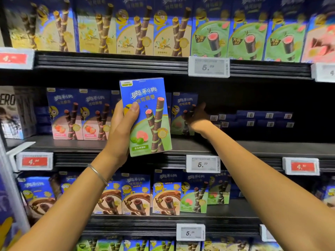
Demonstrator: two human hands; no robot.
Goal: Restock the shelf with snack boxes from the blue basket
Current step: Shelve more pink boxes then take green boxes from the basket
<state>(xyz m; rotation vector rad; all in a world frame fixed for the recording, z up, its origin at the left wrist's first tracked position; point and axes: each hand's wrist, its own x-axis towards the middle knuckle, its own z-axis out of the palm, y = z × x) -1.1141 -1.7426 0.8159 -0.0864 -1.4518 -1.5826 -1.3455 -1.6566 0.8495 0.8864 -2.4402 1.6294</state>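
Blue-green snack box (pixel 150 122) upright, left hand (pixel 121 127) gripping.

Gloss is shown by the blue-and-green cardboard snack box (pixel 150 124); the thin silver metal bangle (pixel 97 173) (seven o'clock) is polished smooth.

held box (pixel 145 116): 奥利奥; white tag (pixel 203 163): 5.39; red tag (pixel 34 161): 4.90

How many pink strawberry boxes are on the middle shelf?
2, standing side by side: the left strawberry box and the right strawberry box. The held green box may hide more.
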